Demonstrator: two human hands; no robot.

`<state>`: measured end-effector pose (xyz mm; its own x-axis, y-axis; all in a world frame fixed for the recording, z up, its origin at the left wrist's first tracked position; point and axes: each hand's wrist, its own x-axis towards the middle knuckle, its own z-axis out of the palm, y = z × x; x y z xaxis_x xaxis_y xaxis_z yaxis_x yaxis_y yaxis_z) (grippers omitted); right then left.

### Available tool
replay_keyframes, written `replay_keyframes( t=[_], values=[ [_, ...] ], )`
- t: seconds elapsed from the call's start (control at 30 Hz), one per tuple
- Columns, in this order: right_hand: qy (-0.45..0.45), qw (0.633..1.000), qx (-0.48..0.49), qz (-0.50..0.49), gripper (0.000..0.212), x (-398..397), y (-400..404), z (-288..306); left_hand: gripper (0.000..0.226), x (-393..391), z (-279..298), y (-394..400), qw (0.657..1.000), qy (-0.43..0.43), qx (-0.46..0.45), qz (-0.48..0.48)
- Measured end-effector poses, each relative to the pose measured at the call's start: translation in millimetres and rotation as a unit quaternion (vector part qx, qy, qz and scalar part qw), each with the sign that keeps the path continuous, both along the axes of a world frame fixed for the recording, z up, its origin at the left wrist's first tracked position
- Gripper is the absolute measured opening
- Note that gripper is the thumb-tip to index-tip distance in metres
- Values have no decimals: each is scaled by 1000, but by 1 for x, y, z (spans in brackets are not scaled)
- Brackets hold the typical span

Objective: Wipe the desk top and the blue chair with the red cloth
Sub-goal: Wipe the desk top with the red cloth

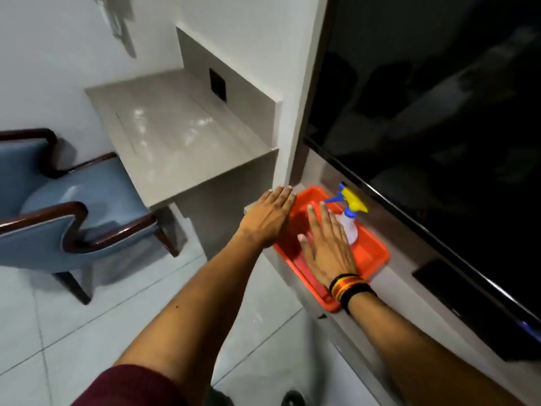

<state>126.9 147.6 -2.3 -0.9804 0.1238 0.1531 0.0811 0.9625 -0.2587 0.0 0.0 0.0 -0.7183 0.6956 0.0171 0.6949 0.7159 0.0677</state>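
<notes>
The pale glossy desk top (175, 136) juts from the wall at upper left. Tucked at its left is the blue chair (85, 191) with dark wooden arms. An orange-red tray (371, 253) rests on a lower ledge to the right of the desk. Inside it, a darker red patch that looks like the red cloth (295, 227) lies between my hands. My left hand (268, 219) is flat with fingers straight, over the tray's left edge. My right hand (328, 247), also flat, is over the tray's middle. Neither hand holds anything.
A clear spray bottle (348, 224) with a blue and yellow trigger lies in the tray by my right fingers. A large black screen (439, 112) fills the right side above the ledge. A flat black device (436, 278) sits on the ledge. The floor is light tile (73, 332).
</notes>
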Motion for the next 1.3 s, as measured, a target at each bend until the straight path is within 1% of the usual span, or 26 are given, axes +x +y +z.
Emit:
replay_keyframes(
  t=[0.07,0.13,0.23,0.3,0.37,0.43,0.47,0.53,0.57,0.67,0.73,0.8,0.87,0.93,1.0,1.07,1.13,1.23,1.3],
  values=[
    [-48,998,-32,-25,66,21,16,-23,63,6,-17,14,997,-59,-35,17],
    [-108,992,-30,-62,65,40,28,-46,59,14,-32,24,993,-102,-44,46],
    [-180,978,-21,-98,63,43,34,-62,50,13,-46,42,981,-171,-45,79],
    [-214,970,-13,-115,62,37,31,-64,45,12,-51,53,974,-197,-59,94],
    [-227,964,-22,-139,59,29,30,-64,46,11,-58,63,970,-204,-59,117],
    [-223,960,-53,-162,58,20,28,-63,47,9,-57,67,969,-195,-47,147],
    [-219,956,-86,-175,60,16,30,-61,44,7,-55,68,966,-202,-38,154],
    [-215,944,-155,-195,62,10,34,-56,36,-2,-47,63,957,-242,-3,161],
    [-207,941,-178,-200,59,7,34,-53,33,-7,-43,59,953,-258,9,161],
    [-135,940,-223,-219,47,3,29,-41,28,-30,-16,43,949,-278,49,137],
    [-87,939,-249,-221,44,-8,14,-23,22,-55,12,25,950,-284,60,119],
    [-57,939,-265,-210,44,-32,-7,-1,22,-87,45,1,956,-271,52,103],
    [-34,944,-275,-179,41,-72,-34,20,28,-124,80,-33,963,-244,51,105],
    [-10,948,-283,-148,37,-118,-65,41,33,-157,108,-71,967,-211,72,125],
    [18,943,-298,-147,37,-160,-93,59,37,-185,124,-109,965,-190,90,154],
    [44,934,-320,-155,40,-198,-119,69,38,-210,129,-147,962,-177,94,185],
    [49,929,-335,-152,43,-230,-140,74,37,-229,123,-179,952,-183,109,219],
    [39,933,-334,-131,49,-281,-161,72,35,-255,102,-215,933,-222,124,253],
    [30,939,-322,-119,51,-311,-170,66,38,-270,83,-230,924,-251,127,259]
  ],
)
